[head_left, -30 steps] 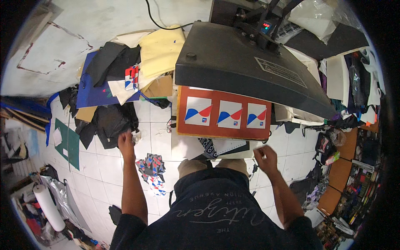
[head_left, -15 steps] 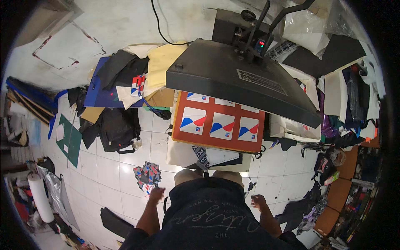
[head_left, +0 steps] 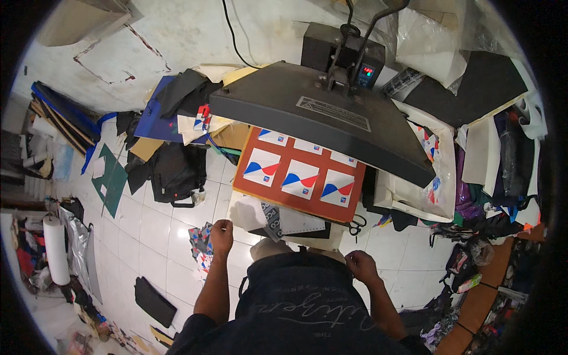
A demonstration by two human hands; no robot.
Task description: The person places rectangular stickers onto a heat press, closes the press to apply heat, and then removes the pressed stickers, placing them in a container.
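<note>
A heat press stands open before me, its dark upper plate (head_left: 319,106) tilted over an orange-brown lower pad (head_left: 260,186). On the pad lie several white pieces (head_left: 300,178) with blue and red curved prints, laid in rows; the far row is partly hidden under the plate. My left hand (head_left: 222,238), its fingers curled in and nothing visible in them, is beside a pile of grey, red and blue printed pieces (head_left: 201,239). My right hand (head_left: 361,266) is also curled, near my right knee and below the scissors (head_left: 357,225); nothing shows in it.
A white box (head_left: 408,198) with printed scraps stands right of the press. Left of it are a black bag (head_left: 177,174) and stacked dark sheets (head_left: 183,94). A patterned strip (head_left: 271,222) lies below the pad. Folded black cloth (head_left: 155,302) rests on the tiled floor.
Both my hands have moved up and forward, nearer the press. My view has shifted, with the press now appearing turned and a little left.
</note>
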